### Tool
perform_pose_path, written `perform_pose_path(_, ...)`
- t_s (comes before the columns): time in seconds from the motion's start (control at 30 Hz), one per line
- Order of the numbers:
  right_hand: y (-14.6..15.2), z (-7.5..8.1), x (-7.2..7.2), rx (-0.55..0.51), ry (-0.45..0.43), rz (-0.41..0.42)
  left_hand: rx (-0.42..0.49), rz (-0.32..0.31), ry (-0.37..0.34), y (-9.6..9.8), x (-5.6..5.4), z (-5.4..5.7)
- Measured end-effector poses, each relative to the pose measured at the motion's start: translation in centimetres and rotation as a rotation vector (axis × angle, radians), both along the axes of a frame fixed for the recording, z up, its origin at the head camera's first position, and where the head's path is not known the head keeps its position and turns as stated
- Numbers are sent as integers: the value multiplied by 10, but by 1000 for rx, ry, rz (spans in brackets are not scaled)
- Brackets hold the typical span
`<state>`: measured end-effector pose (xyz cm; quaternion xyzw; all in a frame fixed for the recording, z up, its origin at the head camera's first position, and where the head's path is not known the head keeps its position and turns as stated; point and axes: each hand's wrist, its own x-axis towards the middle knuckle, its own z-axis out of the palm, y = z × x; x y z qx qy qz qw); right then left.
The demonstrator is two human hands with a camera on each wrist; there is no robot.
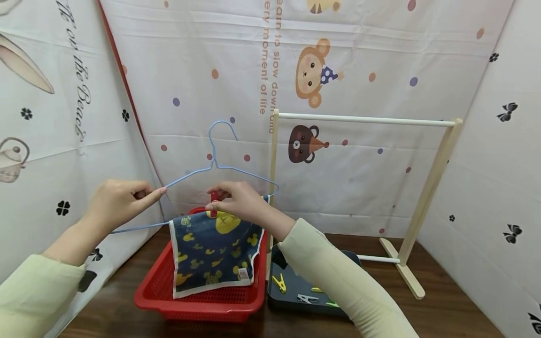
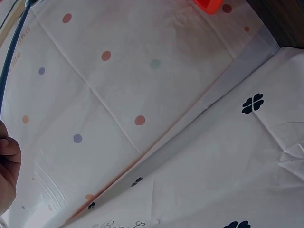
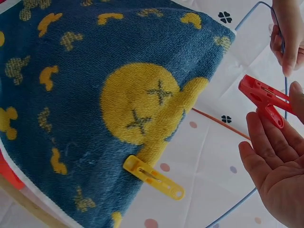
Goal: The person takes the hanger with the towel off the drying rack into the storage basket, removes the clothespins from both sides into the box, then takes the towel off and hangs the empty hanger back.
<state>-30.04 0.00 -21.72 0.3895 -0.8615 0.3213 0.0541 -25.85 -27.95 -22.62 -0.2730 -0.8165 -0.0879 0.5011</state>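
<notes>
My left hand [image 1: 120,202] pinches the left shoulder of a blue wire hanger [image 1: 186,176] between thumb and fingers. Over the hanger's lower bar hangs a navy towel [image 1: 211,256] with yellow patterns and a white border. A yellow clothespin [image 3: 154,178] clips the towel at its folded edge. My right hand [image 1: 241,199] pinches a red clothespin [image 3: 263,97] by its handles near the towel's top edge; the right wrist view shows a gap between this clothespin and the cloth. In the left wrist view only part of the left hand [image 2: 8,171] shows, beside the hanger wire.
Below the towel stands a red plastic basket [image 1: 211,313]. To its right a dark tray [image 1: 279,300] holds yellow, grey and green clothespins, partly hidden by the right sleeve. Behind it rises a wooden rack with a white rail [image 1: 363,119]. Printed cloth walls [image 1: 190,56] surround the brown table.
</notes>
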Motion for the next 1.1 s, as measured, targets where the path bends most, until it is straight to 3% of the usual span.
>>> perform_pose_path(0.4, 28, -24, 10, -51, 28, -15, 10, -16, 4, -4, 7, 3)
perform_pose_path(0.63, 46, -36, 15, -72, -61, -52, 17, -7, 0, -5, 9, 4)
perform_pose_path(0.97, 74, -57, 15, -79, -83, -120, 21, -11, 4, -6, 8, 5)
perform_pose_path(1.1, 83, -65, 13, -99, -92, -110, 25, -11, 10, -6, 8, 4)
